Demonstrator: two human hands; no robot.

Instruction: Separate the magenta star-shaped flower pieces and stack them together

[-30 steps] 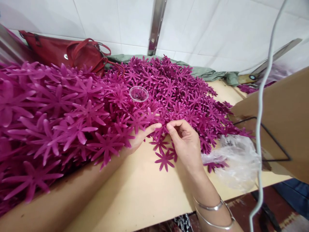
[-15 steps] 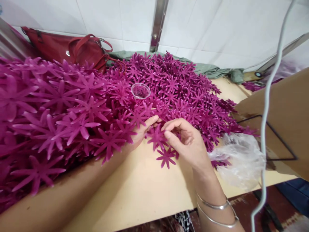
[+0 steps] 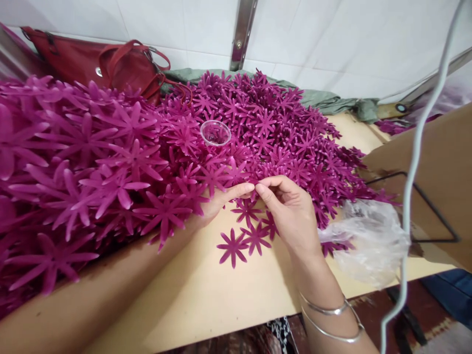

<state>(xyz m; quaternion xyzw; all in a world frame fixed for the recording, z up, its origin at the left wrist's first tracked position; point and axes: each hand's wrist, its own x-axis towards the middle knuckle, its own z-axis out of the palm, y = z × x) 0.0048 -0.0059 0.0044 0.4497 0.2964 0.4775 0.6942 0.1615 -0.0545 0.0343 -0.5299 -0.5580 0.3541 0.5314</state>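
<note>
From my remote seat I see the person's right hand bent at the wrist, its thumb and forefinger drawn together in a close pinch; I can't tell whether a petal sits between the tips. The left hand reaches in from the left, thumb stretched out to meet those tips, its other fingers largely hidden, so I can't tell how far it is closed or what it has hold of.

Both hands meet at the front of a large heap of magenta star-shaped flower pieces, which covers the left end and back of the pale wooden desk. Two loose flower pieces lie touching on bare wood between the hands and the front edge.

Among the heap, beyond the hands, sits a round clear plastic cup; what is in it is too small for me to make out. A red leather-look handbag leans behind the heap at the back left corner, its inside hidden from me. Near the front right edge, a crumpled clear plastic bag lies against magenta petals, beside a brown cardboard carton whose contents I can't see.
</note>
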